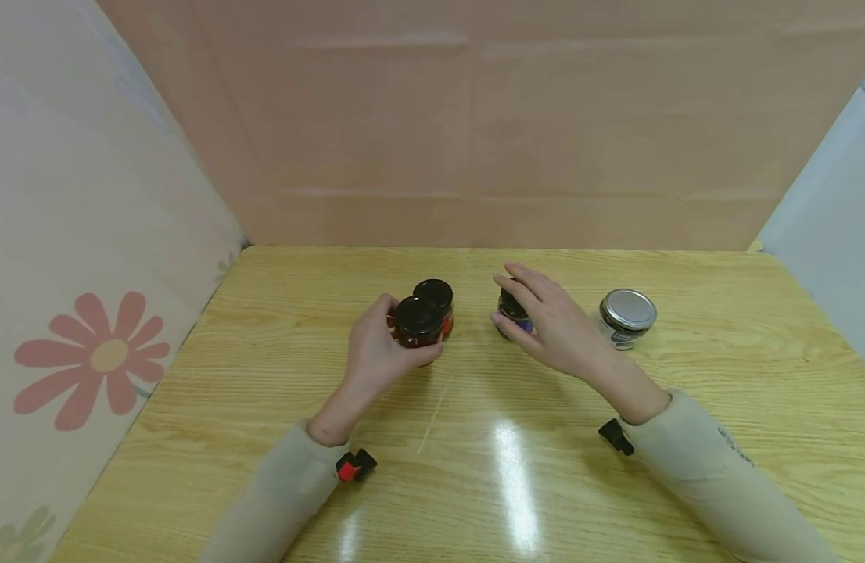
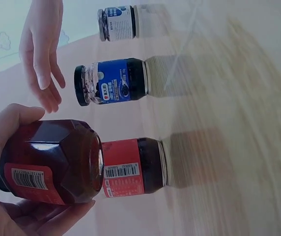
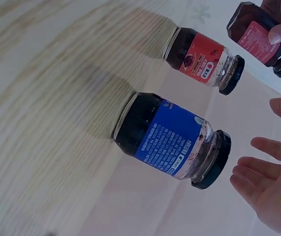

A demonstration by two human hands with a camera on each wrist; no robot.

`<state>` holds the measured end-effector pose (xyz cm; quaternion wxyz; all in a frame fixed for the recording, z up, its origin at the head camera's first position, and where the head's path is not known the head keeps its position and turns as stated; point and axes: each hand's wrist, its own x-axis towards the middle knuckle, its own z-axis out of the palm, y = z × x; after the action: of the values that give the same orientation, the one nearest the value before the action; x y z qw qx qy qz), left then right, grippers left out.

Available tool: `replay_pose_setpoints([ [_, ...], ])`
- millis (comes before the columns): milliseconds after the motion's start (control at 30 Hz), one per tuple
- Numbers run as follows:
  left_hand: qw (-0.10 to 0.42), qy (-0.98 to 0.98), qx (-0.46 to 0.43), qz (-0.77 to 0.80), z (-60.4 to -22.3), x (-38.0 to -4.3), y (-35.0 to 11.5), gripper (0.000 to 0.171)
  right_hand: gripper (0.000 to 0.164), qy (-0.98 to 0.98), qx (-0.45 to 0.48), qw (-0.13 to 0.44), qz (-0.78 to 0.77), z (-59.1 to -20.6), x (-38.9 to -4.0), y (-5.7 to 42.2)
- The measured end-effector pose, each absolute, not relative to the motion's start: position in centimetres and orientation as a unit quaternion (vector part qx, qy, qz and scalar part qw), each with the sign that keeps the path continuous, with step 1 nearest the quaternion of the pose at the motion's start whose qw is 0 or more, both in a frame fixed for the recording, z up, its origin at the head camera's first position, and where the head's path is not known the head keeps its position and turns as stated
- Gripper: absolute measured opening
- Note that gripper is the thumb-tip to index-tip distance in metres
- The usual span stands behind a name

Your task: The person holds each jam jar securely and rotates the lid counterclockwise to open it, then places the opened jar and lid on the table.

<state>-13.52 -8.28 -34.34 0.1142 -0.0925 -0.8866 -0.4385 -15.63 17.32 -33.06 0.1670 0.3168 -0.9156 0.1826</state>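
My left hand (image 1: 376, 348) grips a faceted dark-red jar (image 2: 47, 157) with a black lid and a red label. It holds the jar off the table, in front of a red-labelled jar (image 3: 202, 56) that stands upright. In the head view the held jar partly covers that standing one. My right hand (image 1: 555, 324), fingers spread and slightly bent, hovers beside a blue-labelled jar (image 3: 170, 135) with a dark lid. A gap shows between hand and jar in the right wrist view. From above, the right hand hides part of the blue-labelled jar.
A low jar (image 1: 629, 310) with a silver lid and pale label stands to the right, past my right hand. The wood-grain table (image 1: 299, 313) ends at a brown backdrop (image 1: 475, 117). A flower-patterned surface (image 1: 109, 234) borders the left side.
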Motion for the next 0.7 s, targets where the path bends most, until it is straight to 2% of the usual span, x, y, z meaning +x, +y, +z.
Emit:
replay_pose_setpoints([
  [333, 0.123, -0.892, -0.127, -0.415, -34.4, -13.2, -6.7, 0.056, 0.055, -0.904, 0.336, 0.174, 0.199, -32.8, -15.2, 17.3],
  [500, 0.108, -0.889, -0.143, -0.421, -34.4, -13.0, -6.0, 0.054, 0.055, -0.895, 0.35, 0.186, 0.202, -32.5, -14.7, 17.1],
  [700, 0.108, -0.887, -0.154, -0.421, -34.6, -12.9, -5.5, 0.053, 0.056, -0.896, 0.354, 0.173, 0.206, -32.4, -14.4, 17.1],
])
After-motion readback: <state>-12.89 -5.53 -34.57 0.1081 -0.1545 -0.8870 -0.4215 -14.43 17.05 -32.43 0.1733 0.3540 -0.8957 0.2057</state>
